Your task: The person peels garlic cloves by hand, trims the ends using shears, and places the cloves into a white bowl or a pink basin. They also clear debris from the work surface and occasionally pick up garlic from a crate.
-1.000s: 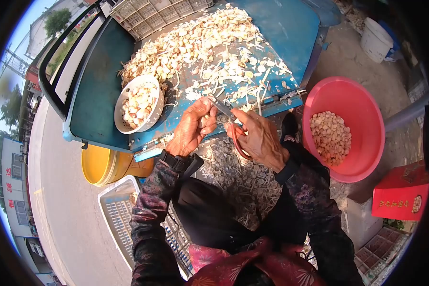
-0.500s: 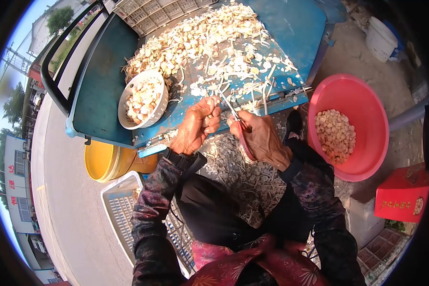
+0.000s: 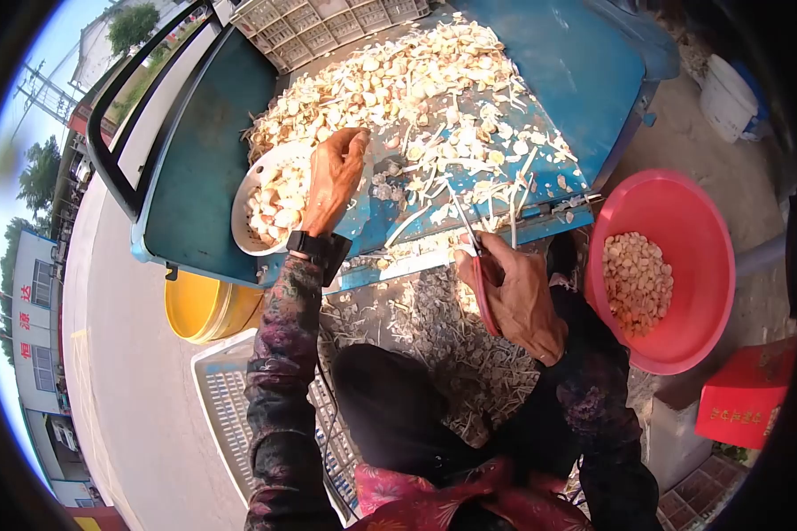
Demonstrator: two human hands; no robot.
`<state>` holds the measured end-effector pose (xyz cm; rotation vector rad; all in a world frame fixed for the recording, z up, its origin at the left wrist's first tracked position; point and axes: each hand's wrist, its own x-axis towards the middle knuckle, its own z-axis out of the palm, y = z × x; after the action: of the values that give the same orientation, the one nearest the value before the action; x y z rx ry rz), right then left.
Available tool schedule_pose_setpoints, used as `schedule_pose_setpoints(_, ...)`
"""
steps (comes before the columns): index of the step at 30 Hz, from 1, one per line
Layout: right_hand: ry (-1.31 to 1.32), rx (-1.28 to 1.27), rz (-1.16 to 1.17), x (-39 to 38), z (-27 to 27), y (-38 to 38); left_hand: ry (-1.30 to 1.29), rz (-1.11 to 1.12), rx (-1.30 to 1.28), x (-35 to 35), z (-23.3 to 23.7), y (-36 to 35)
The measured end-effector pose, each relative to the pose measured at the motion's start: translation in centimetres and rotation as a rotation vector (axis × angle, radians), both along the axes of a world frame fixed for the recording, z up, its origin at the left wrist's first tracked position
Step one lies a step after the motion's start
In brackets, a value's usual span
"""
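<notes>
My left hand (image 3: 335, 181) is above the blue truck bed, beside the white perforated bowl (image 3: 250, 181) of garlic bulbs. Its fingers are curled together near the heap of garlic (image 3: 372, 84); anything inside them is hidden. Red-handled scissors (image 3: 481, 288) are gripped in my right hand (image 3: 521, 296), in front of the bed's edge. Their blades point up and away, over scattered stalk trimmings (image 3: 515, 199). To the right of that hand stands a pink basin (image 3: 713, 283), partly filled with pale garlic pieces (image 3: 636, 279).
A plastic crate (image 3: 319, 26) stands at the back of the truck bed (image 3: 558, 44). Below the bed's left edge are a yellow bucket (image 3: 190, 305) and a white slatted basket (image 3: 226, 389). Trimmings (image 3: 452, 354) litter the ground between my legs. A red box (image 3: 742, 407) lies at right.
My left hand has gone from beside the scissors up and left to the bowl and heap. My right hand, still on the scissors, is slightly lower and further right. The view has shifted somewhat.
</notes>
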<state>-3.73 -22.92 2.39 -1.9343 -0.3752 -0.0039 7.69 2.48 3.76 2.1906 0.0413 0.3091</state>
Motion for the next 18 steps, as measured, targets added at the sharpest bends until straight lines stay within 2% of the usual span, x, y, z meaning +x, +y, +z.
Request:
schedule_pose_setpoints(1, 0.014, -0.047, -0.005, 0.0, 0.1, 0.0, 0.021, -0.012, 0.07, 2.7, -2.4, 0.0)
schedule_pose_setpoints(3, 0.054, -0.057, -0.016, 0.0, 0.0, -0.1, -0.208, -0.008, 0.605, 7.8, -7.4, -0.5)
schedule_pose_setpoints(6, 0.056, -0.079, 0.015, 0.3, 0.3, -0.3, -0.211, -0.088, 0.622, 9.6, -9.6, 0.1)
schedule_pose_setpoints(10, 0.029, -0.045, 0.006, 0.3, 0.0, -0.2, -0.073, -0.145, 0.663, 8.9, -8.3, 1.1)
schedule_pose_setpoints(13, 0.007, -0.071, 0.014, 0.1, -0.5, -0.3, -0.185, -0.168, 0.71, 6.3, -8.3, 2.6)
schedule_pose_setpoints(15, -0.059, -0.062, -0.015, 0.0, -0.8, -0.3, -0.171, -0.192, 0.733, 4.2, -7.3, 3.2)
schedule_pose_setpoints(17, -0.019, -0.07, -0.01, 0.0, -0.5, -0.4, 0.155, -0.091, 0.064, 1.6, -5.0, 2.3)
schedule_pose_setpoints(18, -0.047, -0.097, -0.022, 0.1, -0.8, -0.4, 0.216, -0.179, -0.271, 1.2, -5.9, 3.4)
